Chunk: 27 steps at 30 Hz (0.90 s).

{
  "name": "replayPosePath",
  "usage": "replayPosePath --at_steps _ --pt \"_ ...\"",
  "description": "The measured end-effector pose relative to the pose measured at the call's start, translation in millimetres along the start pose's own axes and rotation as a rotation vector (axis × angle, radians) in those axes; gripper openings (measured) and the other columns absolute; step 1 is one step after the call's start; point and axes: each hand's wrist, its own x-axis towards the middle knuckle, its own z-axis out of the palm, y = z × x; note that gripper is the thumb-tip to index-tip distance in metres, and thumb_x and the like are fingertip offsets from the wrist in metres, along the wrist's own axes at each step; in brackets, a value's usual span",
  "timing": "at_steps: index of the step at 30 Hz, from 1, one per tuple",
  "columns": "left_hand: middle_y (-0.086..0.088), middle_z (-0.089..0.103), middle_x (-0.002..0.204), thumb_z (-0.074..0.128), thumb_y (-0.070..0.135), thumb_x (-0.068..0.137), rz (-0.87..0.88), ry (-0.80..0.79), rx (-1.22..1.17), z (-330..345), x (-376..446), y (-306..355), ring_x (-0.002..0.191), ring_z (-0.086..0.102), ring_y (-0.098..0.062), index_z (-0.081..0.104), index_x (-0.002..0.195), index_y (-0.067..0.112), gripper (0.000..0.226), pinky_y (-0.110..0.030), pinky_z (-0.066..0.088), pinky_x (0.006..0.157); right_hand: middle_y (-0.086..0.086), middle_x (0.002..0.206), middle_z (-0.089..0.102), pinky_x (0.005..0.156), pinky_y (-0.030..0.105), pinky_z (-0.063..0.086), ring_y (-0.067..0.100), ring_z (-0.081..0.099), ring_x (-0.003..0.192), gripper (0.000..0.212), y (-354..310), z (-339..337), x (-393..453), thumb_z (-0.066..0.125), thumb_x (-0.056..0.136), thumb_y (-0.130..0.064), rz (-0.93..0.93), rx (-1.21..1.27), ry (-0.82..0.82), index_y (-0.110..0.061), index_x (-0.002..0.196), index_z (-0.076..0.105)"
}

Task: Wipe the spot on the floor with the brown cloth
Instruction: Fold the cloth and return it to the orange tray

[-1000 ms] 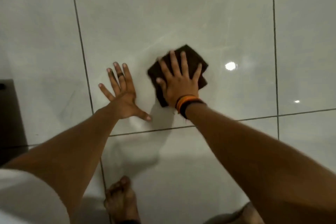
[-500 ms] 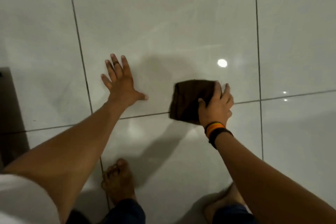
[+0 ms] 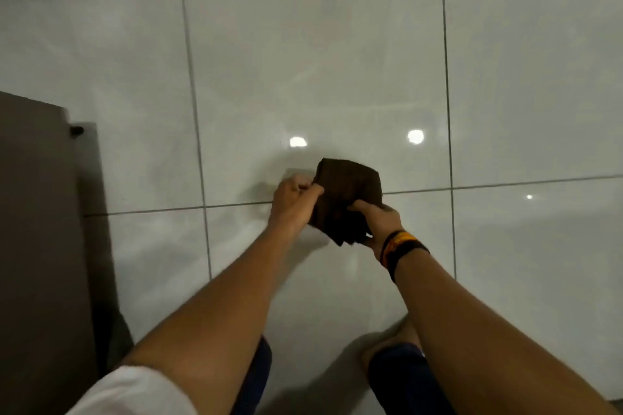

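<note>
The brown cloth [image 3: 347,192], folded into a thick pad, is held up in the air above the glossy white tiled floor [image 3: 320,77]. My left hand [image 3: 293,202] pinches its left edge. My right hand [image 3: 379,217], with orange and black wristbands, grips its lower right corner from below. No spot stands out on the tiles; only faint streaks and two bright light reflections show.
A grey-brown panel or cabinet side [image 3: 37,246] stands along the left edge, with a small dark foot near its top. A dark strip runs along the far edge of the floor. My knees in dark trousers [image 3: 397,377] are at the bottom.
My right hand lifted the cloth off the floor and drew it toward me. My left hand left the tile and took hold of the cloth. The view rose higher above the floor.
</note>
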Motion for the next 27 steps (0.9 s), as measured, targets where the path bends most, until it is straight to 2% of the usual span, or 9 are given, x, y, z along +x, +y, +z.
replayPosePath --at_steps 3,7,10,13,16,18,21,24,27 --pt "-0.014 0.068 0.107 0.063 0.032 0.092 -0.042 -0.003 -0.093 -70.3 -68.0 24.0 0.096 0.067 -0.027 0.065 0.107 0.009 0.028 -0.044 0.058 0.089 0.015 0.114 0.075 0.084 0.046 0.062 0.030 0.071 0.097 0.041 -14.5 8.2 -94.0 0.080 0.083 -0.016 -0.135 -0.032 -0.112 -0.008 0.121 0.067" --pt "-0.007 0.068 0.101 0.065 0.029 0.091 -0.034 0.141 -0.239 -161.0 -162.0 50.9 0.094 0.065 -0.022 0.068 0.108 0.013 0.024 -0.035 0.053 0.078 0.000 0.114 0.070 0.088 0.048 0.060 0.023 0.067 0.104 0.037 -48.7 41.0 -219.9 0.064 0.095 -0.043 -0.215 -0.098 -0.247 -0.021 0.125 0.063" --pt "-0.006 0.071 0.102 0.070 0.032 0.089 -0.035 0.268 -0.403 -224.2 -222.7 67.0 0.100 0.067 -0.024 0.073 0.105 0.015 0.023 -0.036 0.059 0.080 -0.004 0.104 0.066 0.080 0.044 0.058 0.020 0.064 0.094 0.025 -77.1 80.3 -311.1 0.048 0.099 -0.034 -0.249 -0.146 -0.320 -0.025 0.118 0.062" --pt "-0.013 0.077 0.106 0.080 0.038 0.084 -0.031 0.417 -0.564 -279.2 -271.6 70.6 0.101 0.074 -0.029 0.075 0.108 0.010 0.038 -0.043 0.063 0.090 0.004 0.097 0.065 0.072 0.036 0.056 0.023 0.063 0.087 0.016 -90.9 123.4 -388.4 0.049 0.101 -0.022 -0.427 -0.375 -0.359 -0.016 0.108 0.061" --pt "-0.013 0.077 0.103 0.076 0.030 0.089 0.060 0.629 -0.670 -335.8 -310.3 58.4 0.097 0.074 -0.029 0.074 0.105 0.011 0.024 -0.038 0.061 0.085 0.011 0.106 0.067 0.086 0.048 0.061 0.033 0.066 0.099 0.012 -91.7 178.3 -452.7 0.055 0.101 -0.019 -0.556 -0.519 -0.423 -0.013 0.110 0.062" --pt "-0.013 0.074 0.110 0.073 0.029 0.092 0.063 0.772 -0.668 -371.8 -323.8 39.8 0.100 0.071 -0.027 0.071 0.115 0.010 0.031 -0.037 0.059 0.089 0.014 0.112 0.070 0.095 0.054 0.059 0.038 0.069 0.107 0.015 -84.8 220.2 -481.3 0.059 0.100 -0.017 -0.618 -0.595 -0.448 -0.011 0.114 0.063" --pt "-0.016 0.074 0.109 0.071 0.025 0.093 0.009 0.921 -0.729 -417.2 -323.6 -4.1 0.098 0.070 -0.030 0.069 0.115 0.006 0.029 -0.040 0.058 0.087 0.010 0.107 0.075 0.091 0.044 0.061 0.032 0.072 0.099 0.021 -66.3 291.0 -501.6 0.070 0.091 -0.018 -0.789 -0.735 -0.379 -0.017 0.112 0.066" --pt "-0.018 0.072 0.103 0.070 0.015 0.095 -0.053 0.979 -0.926 -448.2 -307.5 -49.4 0.097 0.068 -0.029 0.067 0.113 -0.003 0.025 -0.043 0.058 0.091 0.001 0.096 0.070 0.086 0.037 0.058 0.027 0.069 0.092 0.026 -45.0 363.5 -506.2 0.074 0.086 -0.020 -0.934 -0.860 -0.356 -0.023 0.110 0.065" --pt "-0.025 0.071 0.118 0.069 0.011 0.095 -0.136 0.988 -1.085 -469.6 -280.2 -88.4 0.105 0.068 -0.031 0.065 0.120 -0.004 0.030 -0.050 0.056 0.100 0.002 0.095 0.067 0.083 0.034 0.056 0.029 0.069 0.091 0.029 -24.9 424.9 -493.6 0.073 0.087 -0.019 -0.967 -0.928 -0.391 -0.023 0.114 0.066"
